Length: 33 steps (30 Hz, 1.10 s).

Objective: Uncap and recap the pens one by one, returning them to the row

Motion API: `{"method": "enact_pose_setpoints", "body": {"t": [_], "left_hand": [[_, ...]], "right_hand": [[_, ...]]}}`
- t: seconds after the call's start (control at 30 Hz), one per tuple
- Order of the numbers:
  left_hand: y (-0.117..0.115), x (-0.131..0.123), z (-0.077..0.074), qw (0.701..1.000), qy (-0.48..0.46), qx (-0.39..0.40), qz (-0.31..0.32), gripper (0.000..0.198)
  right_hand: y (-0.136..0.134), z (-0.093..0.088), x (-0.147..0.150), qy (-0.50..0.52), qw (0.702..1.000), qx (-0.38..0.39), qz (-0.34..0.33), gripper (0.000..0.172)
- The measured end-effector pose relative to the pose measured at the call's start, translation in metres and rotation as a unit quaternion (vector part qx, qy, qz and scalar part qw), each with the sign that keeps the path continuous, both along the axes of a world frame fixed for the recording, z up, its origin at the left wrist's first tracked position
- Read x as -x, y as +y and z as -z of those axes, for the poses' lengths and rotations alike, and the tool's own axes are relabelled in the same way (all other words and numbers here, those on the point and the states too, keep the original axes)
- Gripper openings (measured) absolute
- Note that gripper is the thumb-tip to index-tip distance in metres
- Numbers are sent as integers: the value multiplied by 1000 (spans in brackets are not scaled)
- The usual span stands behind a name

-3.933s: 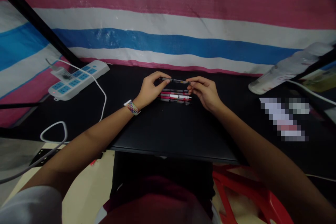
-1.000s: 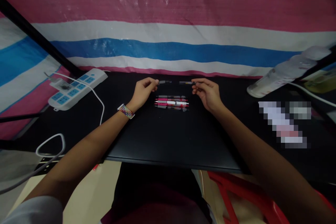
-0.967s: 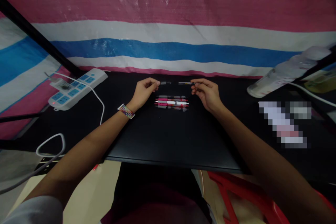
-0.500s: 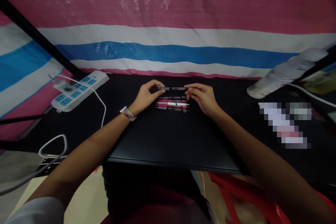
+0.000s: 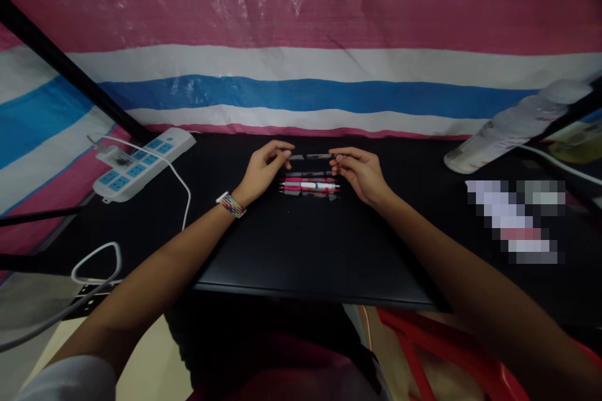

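Note:
A dark pen [image 5: 310, 156] with a grey grip lies crosswise between my two hands, at the far side of a row of pens. My left hand [image 5: 266, 166] pinches its left end between thumb and fingers. At the other end, the fingertips of my right hand [image 5: 360, 170] are closed on the pen. Just nearer to me, several pens lie side by side: a dark one [image 5: 308, 174], a red and white one [image 5: 313, 186] and a grey-gripped clear one [image 5: 308, 194] among them. Whether the held pen touches the table cannot be made out.
A white power strip [image 5: 143, 166] with a plugged-in charger [image 5: 114, 156] and white cable stands on the black table [image 5: 301, 250] at the left. To the right are a leaning clear bottle [image 5: 512, 128] and a blurred-out packet [image 5: 510, 219]. A striped tarp [image 5: 301, 19] hangs behind.
My left thumb and fingers have shifted slightly on the pen's left end. Both hands and the pen stay in nearly the same place; the view has tilted a little.

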State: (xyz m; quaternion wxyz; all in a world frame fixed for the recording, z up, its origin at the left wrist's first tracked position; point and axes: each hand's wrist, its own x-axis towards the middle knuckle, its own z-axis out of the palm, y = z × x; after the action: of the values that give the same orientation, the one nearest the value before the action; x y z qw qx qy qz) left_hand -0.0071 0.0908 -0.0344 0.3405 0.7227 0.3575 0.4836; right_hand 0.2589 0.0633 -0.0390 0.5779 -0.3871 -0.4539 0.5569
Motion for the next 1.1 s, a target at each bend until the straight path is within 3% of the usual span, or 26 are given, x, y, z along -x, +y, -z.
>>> {"method": "enact_pose_setpoints", "body": {"t": [0.13,0.27,0.4,0.47,0.6,0.87,1.1], "left_hand": [[0,1,0,999,15,-46,14,55],[-2,0,0,1000,17,-3,-4,34],[-4,-2,0,996,72,2,-43,56],[-4,-2,0,996,83,-9,-42,49],[-4,-3,-1,998,46,-37,-27,11],[-5,-4,-1,998,43,19,-30,25],[-6,-1,-3,998,35,-32,-30,13]], "right_hand": [[-1,0,1,1,1000,-2,7,15],[-1,0,1,-9,1000,-4,9,16],[0,2,1,-20,1000,-13,6,18],[1,2,1,-26,999,-18,5,18],[1,1,1,-17,1000,-12,8,16],[0,-1,2,2,1000,-12,18,16],[3,1,4,0,1000,-5,12,10]]}}
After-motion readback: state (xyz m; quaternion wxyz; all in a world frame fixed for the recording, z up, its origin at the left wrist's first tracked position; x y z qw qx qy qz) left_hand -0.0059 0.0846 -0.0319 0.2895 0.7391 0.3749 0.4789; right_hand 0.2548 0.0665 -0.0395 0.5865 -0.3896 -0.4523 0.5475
